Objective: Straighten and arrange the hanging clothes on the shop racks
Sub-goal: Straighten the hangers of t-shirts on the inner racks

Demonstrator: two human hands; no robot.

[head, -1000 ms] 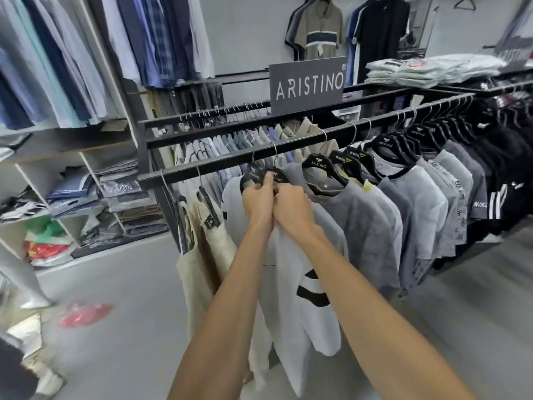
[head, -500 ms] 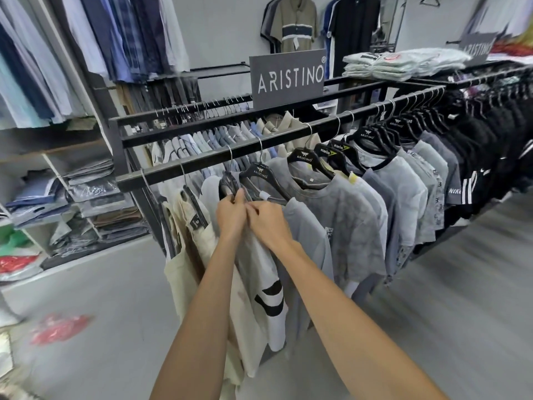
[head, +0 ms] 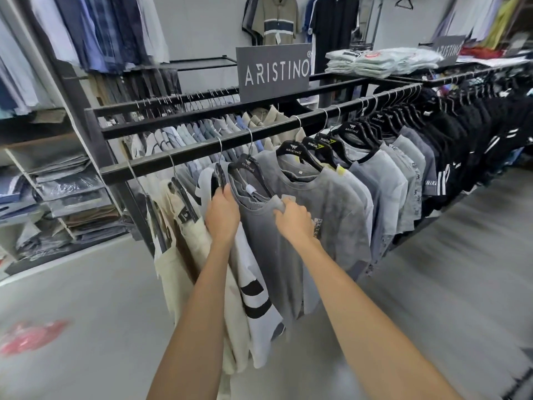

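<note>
The grey T-shirt [head: 268, 241] in the right hand [head: 294, 223] was soft matt cloth with a faded, mottled wash, bunched into folds at the fingers. Beside the left hand [head: 222, 217] hung a smooth white shirt [head: 253, 284] with black bands, and further left a coarser cream cloth [head: 190, 241]. Above both hands the rail [head: 202, 151] was matt black metal, its hooks [head: 220, 145] thin bright wire, the hangers [head: 291, 150] black plastic with a dull sheen. Far left of the hands lay glossy clear plastic bags [head: 72, 180]
</note>
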